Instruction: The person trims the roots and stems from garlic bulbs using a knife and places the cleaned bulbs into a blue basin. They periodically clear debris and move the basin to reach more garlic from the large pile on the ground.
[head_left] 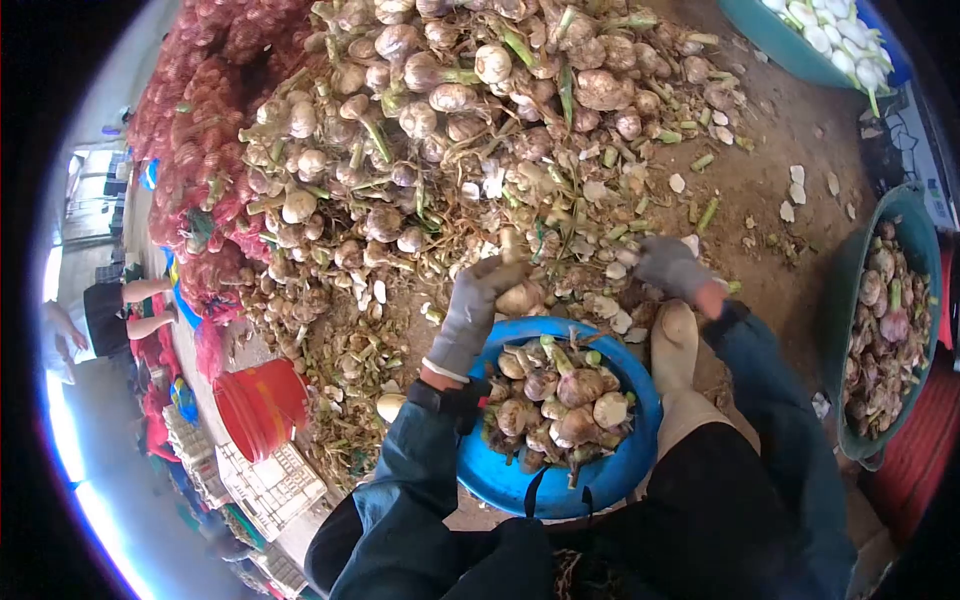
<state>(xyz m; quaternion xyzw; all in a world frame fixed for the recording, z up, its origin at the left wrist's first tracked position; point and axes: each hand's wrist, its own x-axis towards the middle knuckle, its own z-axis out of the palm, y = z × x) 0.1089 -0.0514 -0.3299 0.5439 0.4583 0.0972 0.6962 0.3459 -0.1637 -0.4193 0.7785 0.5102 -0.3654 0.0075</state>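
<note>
My left hand (pixel 466 315), in a grey glove, is closed around a garlic bulb (pixel 522 297) with its stalk pointing up, just beyond the blue tub. To the right, my gloved right hand (pixel 676 268) is held low over the garlic trimmings (pixel 600 300), its fingers curled and somewhat blurred. What it grips, if anything, I cannot make out. Between my legs stands the round blue tub (pixel 648 405), holding several garlic bulbs (pixel 575 388) with short-cut stalks. A big heap of garlic (pixel 450 100) with stalks and roots spreads across the ground ahead.
Red mesh sacks (pixel 195 130) of garlic are stacked at left, above a red bucket (pixel 258 408) and a pale crate (pixel 270 488). A green tub (pixel 845 330) of garlic stands at right; another tub (pixel 745 30) holds white pieces. Another person (pixel 105 315) is at far left.
</note>
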